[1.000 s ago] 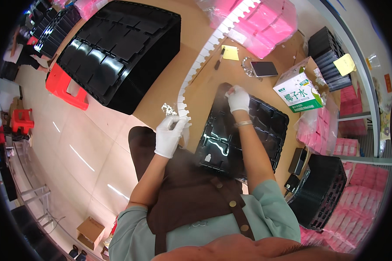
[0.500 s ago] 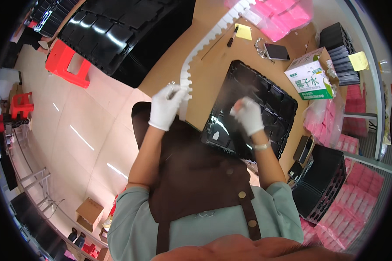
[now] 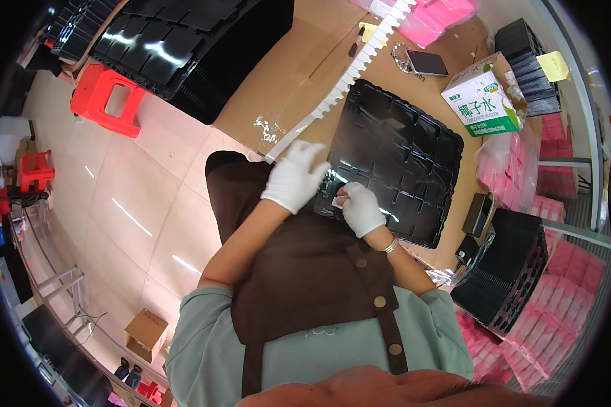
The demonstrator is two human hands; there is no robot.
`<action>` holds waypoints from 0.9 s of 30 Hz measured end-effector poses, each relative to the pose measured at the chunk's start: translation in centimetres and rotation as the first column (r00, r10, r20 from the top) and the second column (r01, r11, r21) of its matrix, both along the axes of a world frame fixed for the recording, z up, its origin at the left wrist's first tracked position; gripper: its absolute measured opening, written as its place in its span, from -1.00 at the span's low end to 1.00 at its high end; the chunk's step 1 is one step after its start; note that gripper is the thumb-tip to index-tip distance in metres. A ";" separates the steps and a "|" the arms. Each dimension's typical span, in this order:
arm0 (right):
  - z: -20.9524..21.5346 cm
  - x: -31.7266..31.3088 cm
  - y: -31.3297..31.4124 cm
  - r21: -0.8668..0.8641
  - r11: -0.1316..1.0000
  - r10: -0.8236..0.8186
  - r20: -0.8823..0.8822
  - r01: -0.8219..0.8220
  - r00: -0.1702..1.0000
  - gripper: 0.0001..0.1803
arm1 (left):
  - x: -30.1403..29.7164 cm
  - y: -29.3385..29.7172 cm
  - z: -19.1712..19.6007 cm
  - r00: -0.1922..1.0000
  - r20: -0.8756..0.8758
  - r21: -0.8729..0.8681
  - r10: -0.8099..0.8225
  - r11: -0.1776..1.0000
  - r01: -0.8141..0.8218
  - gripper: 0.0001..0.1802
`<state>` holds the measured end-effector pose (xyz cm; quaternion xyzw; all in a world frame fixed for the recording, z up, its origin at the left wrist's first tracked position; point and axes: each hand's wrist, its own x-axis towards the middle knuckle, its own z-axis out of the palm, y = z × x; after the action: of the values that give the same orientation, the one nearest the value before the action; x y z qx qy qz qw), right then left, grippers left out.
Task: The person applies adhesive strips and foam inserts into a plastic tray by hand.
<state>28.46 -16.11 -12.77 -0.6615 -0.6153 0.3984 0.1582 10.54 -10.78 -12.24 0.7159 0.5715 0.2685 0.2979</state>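
Observation:
A black plastic tray (image 3: pixel 404 152) with moulded compartments lies tilted on the table in front of me. My right hand (image 3: pixel 364 211), in a white glove with bare fingertips showing, is bent closed at the tray's near left corner. Its fingertips pinch at a small white label (image 3: pixel 337 202) there, partly hidden by the hand. Beside the tray's left edge, my white-gloved left hand (image 3: pixel 295 178) is open, fingers apart and slightly blurred. A long white strip with a notched edge (image 3: pixel 346 80) runs from near my left hand to the table's far side.
A tall stack of black trays (image 3: pixel 217 61) stands at the far left. A phone (image 3: pixel 428 63), a bracelet (image 3: pixel 402 60), a marker (image 3: pixel 357 42) and a printed carton (image 3: pixel 482 102) lie beyond the tray. Pink bags (image 3: pixel 436 20) sit at the back; more trays (image 3: pixel 502 271) stand right.
My left hand has let go of the strip and moved right and down to the tray's edge. The strip now lies straighter. My right hand has come down and left to the label at the corner.

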 end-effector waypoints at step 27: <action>-1.6 1.7 0.4 -0.019 0.995 0.092 -0.213 -0.099 0.973 -0.97 | 2.6 -0.6 -1.8 0.994 -0.058 -0.100 -0.097 0.991 0.091 -0.59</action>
<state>30.13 -15.69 -14.33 -0.5873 -0.6201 0.4827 0.1936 13.12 -11.41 -14.01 0.7349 0.5584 0.2036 0.3265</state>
